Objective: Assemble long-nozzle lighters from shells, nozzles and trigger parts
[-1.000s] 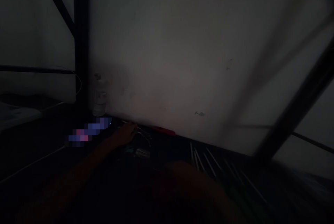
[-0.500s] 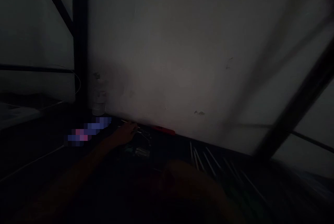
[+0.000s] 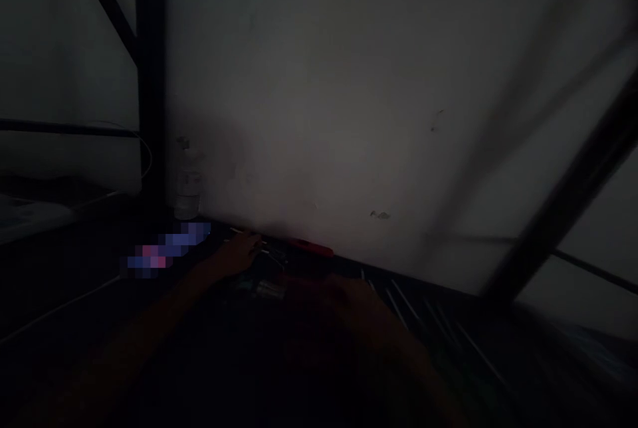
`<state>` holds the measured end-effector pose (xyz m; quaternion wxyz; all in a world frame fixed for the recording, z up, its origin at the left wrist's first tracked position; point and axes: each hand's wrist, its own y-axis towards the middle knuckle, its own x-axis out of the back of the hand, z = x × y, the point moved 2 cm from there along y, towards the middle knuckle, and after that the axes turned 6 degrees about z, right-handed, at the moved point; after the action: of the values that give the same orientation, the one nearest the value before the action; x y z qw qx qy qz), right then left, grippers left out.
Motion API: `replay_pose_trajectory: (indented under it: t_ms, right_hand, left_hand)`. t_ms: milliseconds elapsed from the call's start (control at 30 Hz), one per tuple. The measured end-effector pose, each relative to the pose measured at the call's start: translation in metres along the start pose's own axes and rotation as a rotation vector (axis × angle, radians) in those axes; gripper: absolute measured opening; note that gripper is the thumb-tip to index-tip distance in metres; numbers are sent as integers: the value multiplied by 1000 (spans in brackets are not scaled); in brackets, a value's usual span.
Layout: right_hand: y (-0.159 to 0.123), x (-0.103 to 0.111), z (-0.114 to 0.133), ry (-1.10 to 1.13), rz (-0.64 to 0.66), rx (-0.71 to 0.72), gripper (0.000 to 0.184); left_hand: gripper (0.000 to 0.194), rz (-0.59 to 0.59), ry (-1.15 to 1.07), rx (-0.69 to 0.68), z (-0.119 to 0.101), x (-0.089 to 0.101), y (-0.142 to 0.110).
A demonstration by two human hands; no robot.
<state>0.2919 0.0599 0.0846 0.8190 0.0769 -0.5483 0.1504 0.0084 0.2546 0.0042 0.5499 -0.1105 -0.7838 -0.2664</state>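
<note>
The scene is very dark. My left hand [image 3: 244,248] rests on the dark surface near the wall, beside several thin pale metal pieces [image 3: 272,254]; its fingers look bent over them, and whether it grips one I cannot tell. A dark red thing [image 3: 309,287], too dim to name, lies at the fingers of my right hand [image 3: 351,295], which seem closed round it. Its left end meets or overlaps a clear, shiny small object [image 3: 272,289]. Behind, along the wall, is a long bright red object [image 3: 314,248].
A clear bottle [image 3: 188,192] stands at the back left by a dark post [image 3: 152,82]. In front of it lies a blurred-out lit object [image 3: 167,250] with a cable. Several thin rods [image 3: 397,308] lie at the right, near my right forearm. A pale wall [image 3: 309,115] closes the back.
My right hand has moved up and forward, bringing the dark red thing close to the clear shiny object. My left hand has stayed nearly still.
</note>
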Motion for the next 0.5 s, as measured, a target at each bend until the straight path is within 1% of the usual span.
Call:
replay_pose_trajectory:
  t_ms: [100,200,267,367,500]
  right_hand:
    - [6,0,-11,-71,-97,-119,23]
    - [8,-4,-21,-138,-137,-201,27]
    - [7,-7,-26,-171,-149,-216,30]
    - [7,-12,-31,-210,-161,-196,35]
    - [12,-19,-37,-264,-171,-182,36]
  left_hand:
    - [31,-3,-4,-4,1,-1,0]
    - [30,4,3,-7,2,-2,0]
    - [32,15,15,-7,3,-3,0]
    - [32,29,22,-9,3,-3,0]
    - [31,35,12,-13,2,-1,0]
